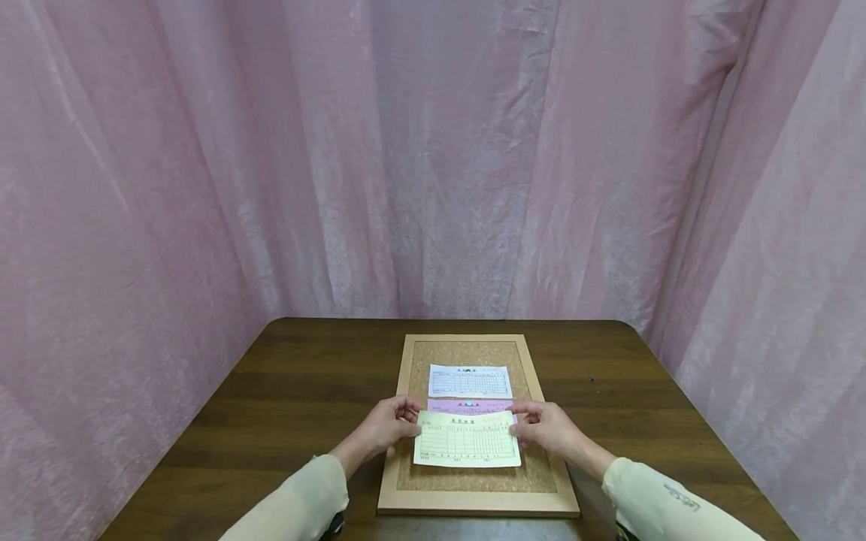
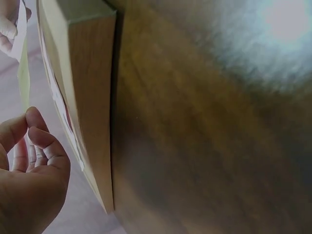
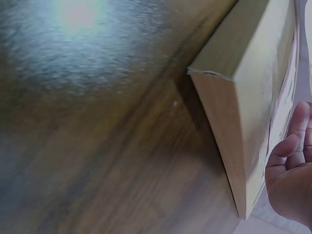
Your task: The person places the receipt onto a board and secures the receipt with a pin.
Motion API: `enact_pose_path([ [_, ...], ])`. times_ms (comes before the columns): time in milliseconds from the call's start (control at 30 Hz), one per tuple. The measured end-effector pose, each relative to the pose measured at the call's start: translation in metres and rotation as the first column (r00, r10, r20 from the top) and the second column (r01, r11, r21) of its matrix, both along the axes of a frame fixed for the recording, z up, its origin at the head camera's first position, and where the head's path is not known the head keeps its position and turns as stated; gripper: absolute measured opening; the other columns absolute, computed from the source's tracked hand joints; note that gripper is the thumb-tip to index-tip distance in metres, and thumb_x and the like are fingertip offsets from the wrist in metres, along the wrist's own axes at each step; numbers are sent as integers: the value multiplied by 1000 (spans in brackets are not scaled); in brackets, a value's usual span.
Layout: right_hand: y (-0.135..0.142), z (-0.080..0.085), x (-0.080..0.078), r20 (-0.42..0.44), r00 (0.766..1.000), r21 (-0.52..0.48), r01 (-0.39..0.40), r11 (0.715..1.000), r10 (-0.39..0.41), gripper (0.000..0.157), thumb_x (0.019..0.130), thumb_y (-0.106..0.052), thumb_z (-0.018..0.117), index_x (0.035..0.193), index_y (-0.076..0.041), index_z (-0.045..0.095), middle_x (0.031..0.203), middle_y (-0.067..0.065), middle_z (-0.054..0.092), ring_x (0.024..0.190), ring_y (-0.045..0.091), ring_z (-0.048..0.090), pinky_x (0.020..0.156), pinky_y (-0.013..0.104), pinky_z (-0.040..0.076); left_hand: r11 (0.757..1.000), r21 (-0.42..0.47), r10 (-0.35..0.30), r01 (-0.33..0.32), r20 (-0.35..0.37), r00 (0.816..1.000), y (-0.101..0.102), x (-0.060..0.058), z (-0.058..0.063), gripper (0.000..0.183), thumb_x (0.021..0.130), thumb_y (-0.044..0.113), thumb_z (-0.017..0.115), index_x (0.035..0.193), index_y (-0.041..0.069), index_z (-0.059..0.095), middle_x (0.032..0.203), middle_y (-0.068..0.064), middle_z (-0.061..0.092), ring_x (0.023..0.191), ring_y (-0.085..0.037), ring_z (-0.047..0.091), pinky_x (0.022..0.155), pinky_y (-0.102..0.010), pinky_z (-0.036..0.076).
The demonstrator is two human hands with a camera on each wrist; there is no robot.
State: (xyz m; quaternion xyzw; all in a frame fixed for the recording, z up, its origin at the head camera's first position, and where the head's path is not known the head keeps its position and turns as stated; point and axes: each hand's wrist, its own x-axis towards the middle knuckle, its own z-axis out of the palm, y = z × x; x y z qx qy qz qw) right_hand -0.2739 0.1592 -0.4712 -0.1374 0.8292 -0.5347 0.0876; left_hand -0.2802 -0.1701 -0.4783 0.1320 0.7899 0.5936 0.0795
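Both hands hold a pale yellow printed form by its side edges over the lower part of a wood-framed cork board. My left hand pinches the left edge between thumb and fingers, and my right hand grips the right one. In the left wrist view the yellow sheet curves, raised off the board. Behind it lies a pink form, its lower part hidden by the yellow one. Higher up is a white form with blue print. A small pale blue-green spot marks the pink form's top edge.
The board lies on a dark wooden table, its thick wooden frame standing up from the tabletop. Pink curtains hang behind the table and along both sides. A tiny dark speck is on the table right of the board.
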Motion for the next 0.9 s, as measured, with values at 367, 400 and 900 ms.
enact_pose_path([
  [367,5,-7,12,19,999,6,-37,999,37,39,84,-5,74,120,8,64,75,4,67,61,17,61,54,26,52,997,-11,-80,80,11,997,3,13,-4,32,75,-14,71,104,-8,61,82,-6,58,73,-14,53,57,-24,44],
  [400,6,-7,13,13,999,13,-40,999,40,39,84,-5,74,120,8,65,74,4,66,60,15,60,53,25,51,996,-14,-85,85,13,996,3,14,-5,32,74,-14,71,104,-8,61,82,-6,58,72,-14,53,56,-25,44],
  [900,6,-10,18,-8,993,92,-116,989,117,41,84,-4,73,123,6,63,73,1,66,54,7,49,45,20,37,993,-54,-99,102,43,994,5,21,-4,31,76,-14,72,104,-5,61,82,-7,60,69,-14,56,60,-29,51],
])
